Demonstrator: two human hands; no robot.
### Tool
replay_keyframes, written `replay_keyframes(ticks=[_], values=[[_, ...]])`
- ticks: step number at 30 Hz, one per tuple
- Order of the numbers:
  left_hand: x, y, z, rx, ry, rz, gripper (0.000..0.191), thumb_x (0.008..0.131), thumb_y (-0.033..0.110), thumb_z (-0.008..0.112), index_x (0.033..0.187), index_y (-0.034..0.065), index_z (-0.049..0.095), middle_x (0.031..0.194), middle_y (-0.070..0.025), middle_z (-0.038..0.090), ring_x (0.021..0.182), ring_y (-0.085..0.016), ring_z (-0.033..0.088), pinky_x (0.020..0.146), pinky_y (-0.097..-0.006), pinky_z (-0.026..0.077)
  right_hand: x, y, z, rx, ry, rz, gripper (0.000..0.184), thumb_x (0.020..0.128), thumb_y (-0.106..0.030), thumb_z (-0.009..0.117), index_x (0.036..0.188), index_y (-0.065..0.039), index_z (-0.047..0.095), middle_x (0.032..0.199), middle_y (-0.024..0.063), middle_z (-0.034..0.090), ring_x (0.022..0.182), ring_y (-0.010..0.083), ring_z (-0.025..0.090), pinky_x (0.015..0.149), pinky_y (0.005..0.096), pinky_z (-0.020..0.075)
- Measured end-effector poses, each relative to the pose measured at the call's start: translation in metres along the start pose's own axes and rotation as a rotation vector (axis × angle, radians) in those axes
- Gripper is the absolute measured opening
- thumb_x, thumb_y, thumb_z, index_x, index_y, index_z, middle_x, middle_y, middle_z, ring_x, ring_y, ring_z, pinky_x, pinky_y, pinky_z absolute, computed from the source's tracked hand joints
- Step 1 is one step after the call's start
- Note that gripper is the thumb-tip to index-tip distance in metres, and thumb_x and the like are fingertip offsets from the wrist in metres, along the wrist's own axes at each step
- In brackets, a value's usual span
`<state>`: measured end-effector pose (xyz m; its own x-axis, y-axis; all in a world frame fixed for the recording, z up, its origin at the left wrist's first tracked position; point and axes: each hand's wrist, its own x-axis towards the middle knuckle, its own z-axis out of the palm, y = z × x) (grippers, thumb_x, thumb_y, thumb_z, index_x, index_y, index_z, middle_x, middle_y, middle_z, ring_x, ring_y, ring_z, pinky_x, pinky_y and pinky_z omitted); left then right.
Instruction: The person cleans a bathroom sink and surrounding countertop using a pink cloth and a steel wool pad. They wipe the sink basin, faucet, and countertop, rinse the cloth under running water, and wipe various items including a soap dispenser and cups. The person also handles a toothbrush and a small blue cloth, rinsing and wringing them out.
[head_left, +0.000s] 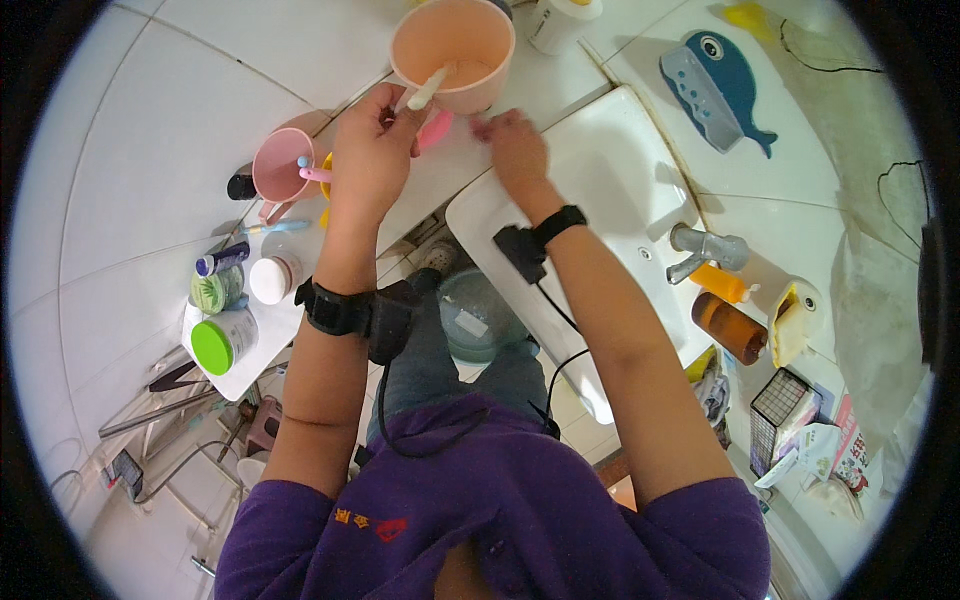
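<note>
My left hand (379, 146) is at the handle side of a peach plastic cup (452, 45) at the top of the view; its fingers are closed there, partly hidden by the hand itself. A pale stick-like handle (429, 88) leans over the cup's rim beside my left thumb. My right hand (517, 146), slightly blurred, is below the cup's right side with its fingers bent; whether it holds anything cannot be made out. Between the hands a pink object (435, 129) lies on the counter. A pink mug (283, 165) with a toothbrush in it stands left of my left hand.
A white sink (592, 150) with a metal faucet (709, 250) lies at right. Bottles and a whale-shaped soap holder (712, 90) are beyond it. Several jars, one with a green lid (213, 348), stand on the left counter. A basin (480, 315) is below.
</note>
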<state>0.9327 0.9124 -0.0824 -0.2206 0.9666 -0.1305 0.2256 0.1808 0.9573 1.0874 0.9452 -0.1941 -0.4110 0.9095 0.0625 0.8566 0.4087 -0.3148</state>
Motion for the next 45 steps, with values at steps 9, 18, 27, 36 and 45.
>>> replay_keyframes(ticks=[9, 18, 27, 36, 45], values=[[-0.002, -0.005, 0.009, -0.039, -0.016, -0.004, 0.017, 0.084, 0.015, 0.059, 0.086, -0.0019, 0.059, 0.059, -0.0012, 0.051, 0.051, -0.007, 0.045, 0.047, -0.0221, 0.035, -0.017, -0.044, 0.089, -0.121, 0.321, 0.069, 0.049, 0.080, -0.013, 0.043, 0.120, 0.015, 0.041, 0.123, 0.0345, 0.038, 0.116, 0.0488, 0.035, 0.100, 0.0543, 0.0258], [0.004, -0.001, 0.014, -0.072, -0.036, -0.029, 0.016, 0.085, 0.014, 0.058, 0.084, -0.0014, 0.058, 0.059, 0.0001, 0.050, 0.050, -0.007, 0.045, 0.047, -0.0223, 0.035, -0.063, -0.078, 0.051, -0.158, -0.128, -0.205, 0.038, 0.082, -0.014, 0.043, 0.105, 0.012, 0.055, 0.116, 0.0271, 0.048, 0.113, 0.0441, 0.040, 0.104, 0.0518, 0.0208], [-0.003, -0.006, 0.002, -0.016, -0.031, -0.055, 0.017, 0.083, 0.015, 0.058, 0.087, -0.0017, 0.059, 0.059, -0.0007, 0.050, 0.051, -0.008, 0.046, 0.047, -0.0231, 0.035, 0.016, 0.032, -0.018, -0.469, -0.357, -0.031, 0.026, 0.084, -0.022, 0.047, 0.081, -0.006, 0.068, 0.084, 0.0122, 0.064, 0.093, 0.0268, 0.057, 0.098, 0.0576, 0.0239], [-0.003, -0.010, -0.009, 0.036, -0.016, -0.019, 0.018, 0.082, 0.015, 0.059, 0.088, -0.0020, 0.059, 0.059, -0.0023, 0.052, 0.051, -0.008, 0.047, 0.047, -0.0240, 0.036, -0.046, -0.063, 0.060, -0.250, -0.015, -0.042, 0.045, 0.079, -0.031, 0.053, 0.097, 0.009, 0.062, 0.110, 0.0287, 0.051, 0.115, 0.0425, 0.040, 0.104, 0.0584, 0.0128], [-0.012, -0.011, 0.008, 0.007, -0.067, -0.062, 0.015, 0.085, 0.016, 0.058, 0.088, 0.0013, 0.060, 0.059, 0.0007, 0.049, 0.050, -0.007, 0.044, 0.045, -0.0214, 0.034, -0.091, -0.100, 0.076, -0.184, 0.005, -0.288, 0.048, 0.078, -0.017, 0.049, 0.112, 0.016, 0.048, 0.116, 0.0322, 0.047, 0.112, 0.0455, 0.041, 0.097, 0.0503, 0.0336]])
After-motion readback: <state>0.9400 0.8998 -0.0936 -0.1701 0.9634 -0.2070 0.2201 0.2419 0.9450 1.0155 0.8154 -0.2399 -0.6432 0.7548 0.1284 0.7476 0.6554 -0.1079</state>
